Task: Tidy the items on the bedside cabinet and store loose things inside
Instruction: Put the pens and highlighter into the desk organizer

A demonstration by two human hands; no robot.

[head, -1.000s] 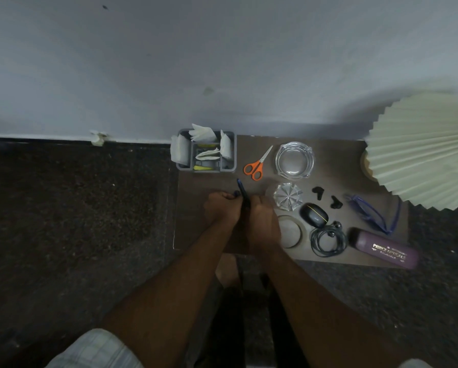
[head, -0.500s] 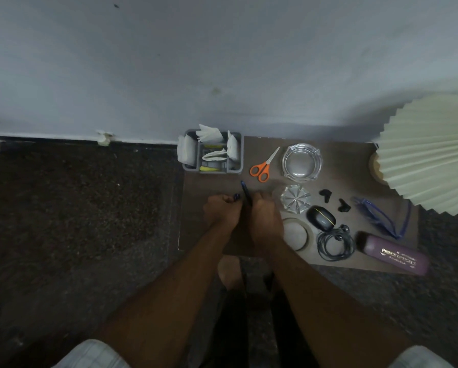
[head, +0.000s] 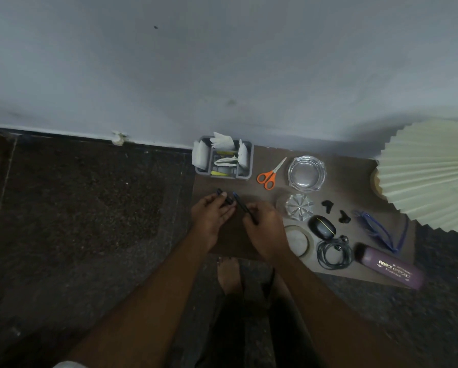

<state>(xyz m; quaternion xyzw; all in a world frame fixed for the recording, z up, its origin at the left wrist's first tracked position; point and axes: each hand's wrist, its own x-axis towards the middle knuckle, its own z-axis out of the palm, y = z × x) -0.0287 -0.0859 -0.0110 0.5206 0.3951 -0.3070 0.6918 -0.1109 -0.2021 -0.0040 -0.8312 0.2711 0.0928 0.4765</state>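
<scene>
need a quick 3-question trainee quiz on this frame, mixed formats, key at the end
1. True or false: the orange scissors lie inside the grey organizer.
2. How many loose black earbuds lie by the earbud case? A one, B two, C four.
3. Fill in: the right hand grips a dark ___.
Key: 1 false; 2 B; 3 pen.

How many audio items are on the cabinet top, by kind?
Loose black earbuds: 2
Earbud case: 1
Coiled wired earphones: 1
Total: 4
</scene>
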